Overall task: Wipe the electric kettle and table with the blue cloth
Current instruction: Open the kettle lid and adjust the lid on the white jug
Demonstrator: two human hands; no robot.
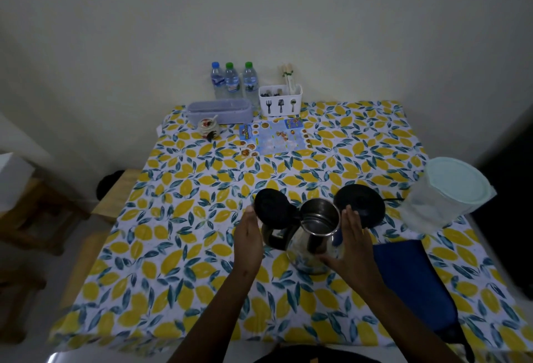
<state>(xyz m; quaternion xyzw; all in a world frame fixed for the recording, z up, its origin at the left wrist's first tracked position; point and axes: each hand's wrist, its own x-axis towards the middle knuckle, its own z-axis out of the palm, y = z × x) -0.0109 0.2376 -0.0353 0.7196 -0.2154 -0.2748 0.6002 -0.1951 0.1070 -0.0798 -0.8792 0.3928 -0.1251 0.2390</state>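
Observation:
A steel electric kettle stands off its base on the lemon-print table, near the front centre. Its black lid is flipped open to the left. My right hand cups the kettle's right side, thumb across its lower front. My left hand is held flat and open beside the handle and lid; I cannot tell if it touches. The black kettle base lies just behind my right hand. A dark blue cloth lies folded on the table to the right of my right forearm.
Three water bottles, a white cutlery caddy, a lilac box, a small jar and a leaflet sit at the back. A lidded plastic tub stands at the right edge. Wooden stools stand to the left.

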